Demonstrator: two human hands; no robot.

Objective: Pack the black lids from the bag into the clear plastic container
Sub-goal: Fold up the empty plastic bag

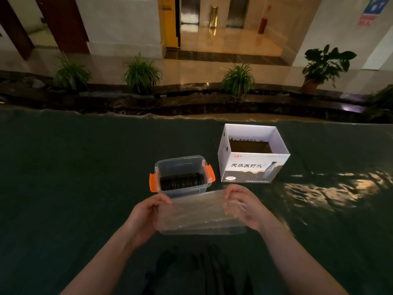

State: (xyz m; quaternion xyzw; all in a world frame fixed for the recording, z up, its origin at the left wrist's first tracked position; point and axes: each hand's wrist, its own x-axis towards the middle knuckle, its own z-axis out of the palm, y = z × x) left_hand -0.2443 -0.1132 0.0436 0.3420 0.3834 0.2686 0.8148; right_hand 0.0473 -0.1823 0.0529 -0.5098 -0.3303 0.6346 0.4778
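Both hands hold a clear plastic bag (197,211) stretched flat between them: the left hand (146,216) has its grip closed on one end, the right hand (244,206) on the other. Just beyond them on the counter (74,177) stands the clear plastic container (181,175), black lids (180,180) stacked inside, with a white cardboard box (253,165) beside it.

"天然苏打水" on white carton (253,167)

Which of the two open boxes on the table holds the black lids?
The clear plastic container with orange latches, left of the white cardboard box.
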